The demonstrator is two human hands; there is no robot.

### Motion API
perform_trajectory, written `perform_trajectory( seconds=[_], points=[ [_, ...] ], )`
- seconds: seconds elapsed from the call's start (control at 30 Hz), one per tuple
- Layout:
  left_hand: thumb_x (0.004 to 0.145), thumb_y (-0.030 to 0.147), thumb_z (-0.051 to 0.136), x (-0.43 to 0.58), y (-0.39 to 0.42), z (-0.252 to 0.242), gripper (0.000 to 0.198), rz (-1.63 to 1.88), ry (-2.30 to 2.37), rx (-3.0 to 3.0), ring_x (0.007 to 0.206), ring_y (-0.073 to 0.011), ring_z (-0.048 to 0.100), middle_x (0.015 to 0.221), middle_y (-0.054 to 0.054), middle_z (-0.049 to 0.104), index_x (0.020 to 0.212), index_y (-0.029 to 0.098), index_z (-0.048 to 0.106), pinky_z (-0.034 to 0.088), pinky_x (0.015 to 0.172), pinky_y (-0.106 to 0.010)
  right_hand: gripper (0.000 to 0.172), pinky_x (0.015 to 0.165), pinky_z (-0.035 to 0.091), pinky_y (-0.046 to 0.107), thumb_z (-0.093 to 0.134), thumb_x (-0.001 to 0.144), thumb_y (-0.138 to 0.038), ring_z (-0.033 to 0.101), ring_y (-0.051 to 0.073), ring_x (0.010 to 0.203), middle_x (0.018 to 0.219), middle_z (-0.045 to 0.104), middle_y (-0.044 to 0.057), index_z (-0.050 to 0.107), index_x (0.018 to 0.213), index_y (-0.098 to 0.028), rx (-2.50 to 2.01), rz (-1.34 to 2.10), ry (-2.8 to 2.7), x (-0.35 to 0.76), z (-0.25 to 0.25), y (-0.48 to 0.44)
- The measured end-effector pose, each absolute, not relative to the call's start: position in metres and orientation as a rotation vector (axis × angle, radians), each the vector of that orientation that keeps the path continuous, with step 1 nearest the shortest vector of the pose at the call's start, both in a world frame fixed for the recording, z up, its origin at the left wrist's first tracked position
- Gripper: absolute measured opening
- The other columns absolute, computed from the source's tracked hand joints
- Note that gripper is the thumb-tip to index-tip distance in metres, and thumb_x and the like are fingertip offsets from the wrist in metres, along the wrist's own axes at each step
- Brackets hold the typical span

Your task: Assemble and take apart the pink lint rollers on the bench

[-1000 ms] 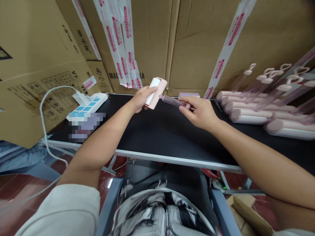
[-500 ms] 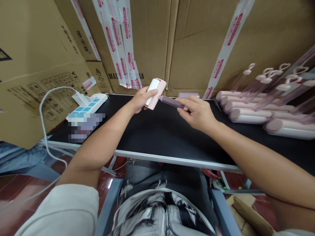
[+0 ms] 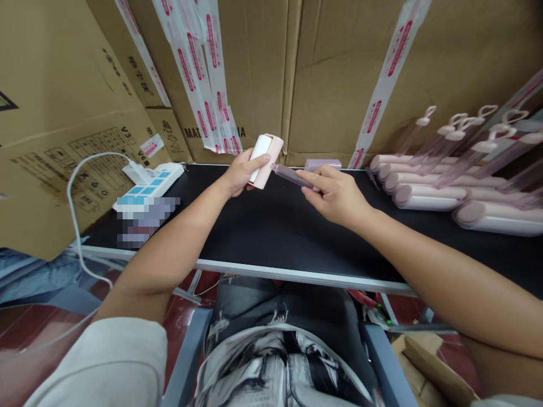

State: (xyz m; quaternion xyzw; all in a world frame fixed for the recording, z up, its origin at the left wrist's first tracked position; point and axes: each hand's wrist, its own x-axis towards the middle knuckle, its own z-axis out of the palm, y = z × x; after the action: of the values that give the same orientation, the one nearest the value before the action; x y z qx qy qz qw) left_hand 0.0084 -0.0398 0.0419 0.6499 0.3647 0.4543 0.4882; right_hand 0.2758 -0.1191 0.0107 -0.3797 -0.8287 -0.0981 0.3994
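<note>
The pink-and-white roller head point(image 3: 275, 150) is up above the tabletop point(image 3: 271, 232), toward its far edge, my left hand point(image 3: 241, 174) grasping it from the white side, thumb across the barrel. I judge it light, its shell stiff and smooth enough to slip; the pink side looks the firmest hold. My right hand point(image 3: 335, 192) pinches the slim translucent handle point(image 3: 291, 176), likely rigid but brittle; whether its tip is seated, I can't tell. Similar rollers point(image 3: 429, 196) lie rightward, near the tabletop's far edge.

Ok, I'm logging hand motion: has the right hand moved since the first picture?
Yes: the right hand shifted slightly left against the lilac block.
</note>
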Motion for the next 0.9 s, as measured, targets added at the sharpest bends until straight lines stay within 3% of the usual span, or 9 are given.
perform_trajectory(
  seconds=[0.13, 0.33, 0.53, 0.63, 0.73, 0.9],
  points=[
    [0.067, 0.075, 0.094, 0.010, -0.041, 0.042, 0.074, 1.166, 0.918, 1.611, 0.047, -0.0084, 0.048, 0.072, 0.003, 0.060, 0.107, 0.022, 0.061, 0.027, 0.042, -0.024, 0.044, 0.081, 0.062, 0.038, 0.059, 0.106, -0.027, 0.067, 0.022, 0.078, 0.099, 0.072, 0.010, 0.079, 0.144, -0.021, -0.963, -0.249, -2.114, 0.276, 0.010, -0.118],
    [0.054, 0.053, 0.103, 0.008, -0.039, 0.044, 0.071, 1.164, 0.949, 1.644, 0.057, -0.0097, 0.054, 0.081, 0.000, 0.066, 0.104, 0.021, 0.063, 0.034, 0.047, -0.022, 0.045, 0.082, 0.061, 0.037, 0.058, 0.106, -0.027, 0.067, 0.022, 0.083, 0.104, 0.070, 0.010, 0.077, 0.147, -0.023, -0.935, -0.224, -2.148, 0.279, 0.004, -0.111],
    [0.061, 0.047, 0.095, 0.005, -0.042, 0.049, 0.062, 1.024, 0.926, 1.637, 0.049, -0.0110, 0.054, 0.076, 0.001, 0.067, 0.108, 0.020, 0.063, 0.036, 0.043, -0.023, 0.045, 0.076, 0.059, 0.035, 0.056, 0.108, -0.026, 0.066, 0.021, 0.081, 0.107, 0.071, 0.011, 0.076, 0.148, -0.021, -0.875, -0.257, -2.182, 0.280, 0.001, -0.110],
    [0.060, 0.041, 0.094, 0.005, -0.044, 0.050, 0.061, 1.001, 0.926, 1.620, 0.055, -0.0125, 0.061, 0.078, 0.000, 0.070, 0.107, 0.019, 0.062, 0.049, 0.051, -0.025, 0.045, 0.077, 0.059, 0.035, 0.056, 0.108, -0.027, 0.065, 0.020, 0.080, 0.107, 0.071, 0.011, 0.076, 0.148, -0.022, -0.896, -0.280, -2.184, 0.279, 0.001, -0.112],
    [0.059, 0.038, 0.094, 0.005, -0.044, 0.049, 0.061, 0.969, 0.948, 1.616, 0.066, -0.0188, 0.070, 0.082, -0.002, 0.071, 0.106, 0.017, 0.062, 0.062, 0.065, -0.034, 0.046, 0.074, 0.058, 0.035, 0.055, 0.108, -0.028, 0.064, 0.020, 0.079, 0.107, 0.071, 0.011, 0.075, 0.149, -0.022, -0.923, -0.312, -2.193, 0.277, -0.001, -0.113],
    [0.055, 0.039, 0.102, 0.006, -0.042, 0.045, 0.078, 1.164, 0.899, 1.667, 0.080, -0.0227, 0.076, 0.092, -0.002, 0.072, 0.116, 0.019, 0.058, 0.066, 0.079, -0.041, 0.046, 0.075, 0.059, 0.036, 0.056, 0.107, -0.027, 0.065, 0.021, 0.080, 0.108, 0.070, 0.012, 0.074, 0.149, -0.022, -0.969, -0.295, -2.165, 0.278, -0.002, -0.111]
  ],
)
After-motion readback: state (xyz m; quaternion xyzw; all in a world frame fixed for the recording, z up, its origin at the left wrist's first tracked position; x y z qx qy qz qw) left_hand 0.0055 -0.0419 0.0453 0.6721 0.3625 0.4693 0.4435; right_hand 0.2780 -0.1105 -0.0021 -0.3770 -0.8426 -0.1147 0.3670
